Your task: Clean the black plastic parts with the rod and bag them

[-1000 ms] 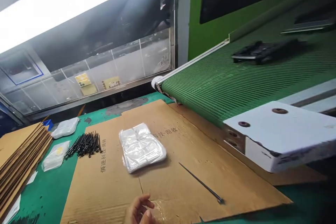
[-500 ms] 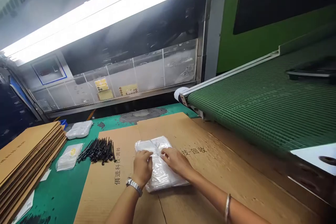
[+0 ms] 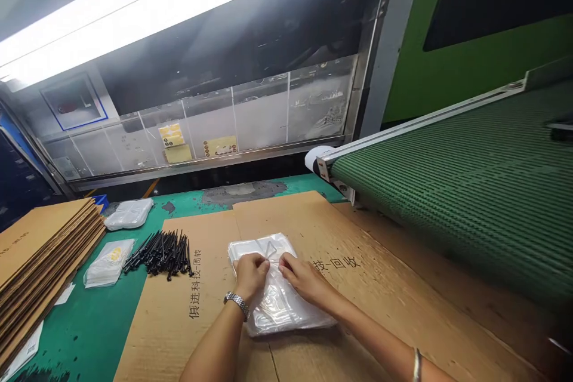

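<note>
A bundle of clear plastic bags (image 3: 282, 310) lies on the flat cardboard in front of me. A pale plastic tie (image 3: 270, 250) crosses its top, with a small loop standing up between my hands. My left hand (image 3: 251, 276) pinches the tie from the left, thumb and forefinger pressed together. From the right, my right hand (image 3: 307, 277) pinches the other side of it close to the knot. Both hands rest low over the bundle, fingertips a short gap apart. Whether the tie is knotted or loose there cannot be made out.
Black slender plastic parts (image 3: 163, 253) lie heaped left of the bundle. Beyond them are a small bag stack (image 3: 108, 262), another bag bundle (image 3: 129, 213) and stacked cardboard sheets (image 3: 49, 268). A green conveyor belt (image 3: 439, 179) slopes in from the right.
My fingertips have drawn in on the tie, and its loop now shows upright between them. The view has shifted a little. A dark tray on the conveyor has moved toward the right edge.
</note>
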